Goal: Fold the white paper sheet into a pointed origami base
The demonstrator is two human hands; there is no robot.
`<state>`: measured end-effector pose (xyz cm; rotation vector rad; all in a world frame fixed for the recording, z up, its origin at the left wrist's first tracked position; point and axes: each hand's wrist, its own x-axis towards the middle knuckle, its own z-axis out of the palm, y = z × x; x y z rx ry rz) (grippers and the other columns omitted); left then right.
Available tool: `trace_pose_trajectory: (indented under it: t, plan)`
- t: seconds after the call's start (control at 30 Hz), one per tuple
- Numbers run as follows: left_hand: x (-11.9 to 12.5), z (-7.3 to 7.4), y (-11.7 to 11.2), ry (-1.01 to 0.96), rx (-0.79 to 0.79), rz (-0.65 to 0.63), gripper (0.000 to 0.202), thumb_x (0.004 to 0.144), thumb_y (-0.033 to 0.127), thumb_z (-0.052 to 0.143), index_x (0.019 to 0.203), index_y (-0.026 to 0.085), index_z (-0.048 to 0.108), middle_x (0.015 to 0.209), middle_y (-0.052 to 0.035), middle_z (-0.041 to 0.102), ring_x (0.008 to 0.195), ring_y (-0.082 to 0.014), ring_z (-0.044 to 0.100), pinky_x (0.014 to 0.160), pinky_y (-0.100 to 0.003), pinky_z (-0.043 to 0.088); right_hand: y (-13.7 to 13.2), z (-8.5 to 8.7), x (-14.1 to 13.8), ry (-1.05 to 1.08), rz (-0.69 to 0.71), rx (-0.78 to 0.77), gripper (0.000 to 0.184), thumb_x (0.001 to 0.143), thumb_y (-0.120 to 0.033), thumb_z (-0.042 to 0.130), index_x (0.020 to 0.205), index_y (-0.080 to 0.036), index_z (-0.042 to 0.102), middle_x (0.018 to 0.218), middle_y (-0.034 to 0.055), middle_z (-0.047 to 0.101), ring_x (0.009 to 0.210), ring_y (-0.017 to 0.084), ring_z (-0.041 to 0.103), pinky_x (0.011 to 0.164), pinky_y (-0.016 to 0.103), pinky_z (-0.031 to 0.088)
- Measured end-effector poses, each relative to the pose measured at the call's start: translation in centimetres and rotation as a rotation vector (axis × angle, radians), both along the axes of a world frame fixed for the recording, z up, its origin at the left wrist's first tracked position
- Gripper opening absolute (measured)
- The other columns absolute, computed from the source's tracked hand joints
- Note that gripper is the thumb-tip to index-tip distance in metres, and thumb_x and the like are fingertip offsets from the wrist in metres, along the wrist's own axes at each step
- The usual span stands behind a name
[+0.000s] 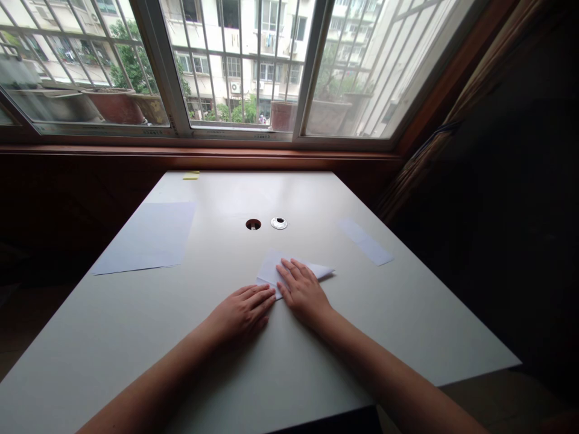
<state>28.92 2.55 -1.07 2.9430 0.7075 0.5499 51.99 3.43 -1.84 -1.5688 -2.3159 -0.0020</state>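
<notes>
I'm pressing my right hand [302, 293] flat on the folded paper [270, 269], fingers slightly apart. My left hand [243, 311] is lying flat on the surface [136, 325], fingers together, tips touching the paper's edge.

Left hand [242, 311], right hand [302, 290] flat

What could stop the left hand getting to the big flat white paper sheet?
Probably nothing, so likely yes. The left hand lies flat by the small folded white paper, and only bare pale table lies between it and the big flat white paper sheet.
</notes>
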Motion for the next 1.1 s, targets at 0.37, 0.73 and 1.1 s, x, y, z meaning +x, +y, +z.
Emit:
trace_pose_trajectory:
  t: [0.37, 0.73, 1.1]
  plan:
    - [-0.3, -0.1, 0.0, -0.004, 0.004, 0.008, 0.048, 0.097, 0.028, 0.046, 0.143, 0.017, 0.044, 0.137, -0.0130, 0.058, 0.129, -0.0269, 0.052, 0.108, -0.043, 0.044, 0.3, -0.7, 5.5, -0.057, -0.154, 0.023, 0.048, 0.097, -0.035, 0.039, 0.143, -0.022, 0.047, 0.147, 0.0077, 0.048, 0.139, 0.028, 0.035, 0.115, 0.049, 0.027]
    - [0.0, 0.1, -0.2, 0.032, -0.013, 0.008, 0.049, 0.096, 0.028, 0.045, 0.144, 0.017, 0.044, 0.141, -0.0111, 0.055, 0.131, -0.0276, 0.051, 0.110, -0.044, 0.043, 1.2, -2.2, 12.7, -0.057, -0.328, 0.089, 0.050, 0.097, -0.030, 0.034, 0.144, -0.018, 0.044, 0.145, 0.0098, 0.049, 0.136, 0.028, 0.039, 0.113, 0.048, 0.032]
    - [0.1, 0.3, -0.4, 0.029, -0.006, 0.011, 0.049, 0.095, 0.026, 0.046, 0.143, 0.017, 0.044, 0.141, -0.0111, 0.055, 0.131, -0.0270, 0.050, 0.110, -0.043, 0.042, 1.0, -0.1, 11.9, 0.095, -0.302, 0.235, 0.044, 0.096, -0.018, 0.032, 0.135, -0.016, 0.052, 0.136, 0.0145, 0.054, 0.127, 0.028, 0.049, 0.110, 0.047, 0.037]
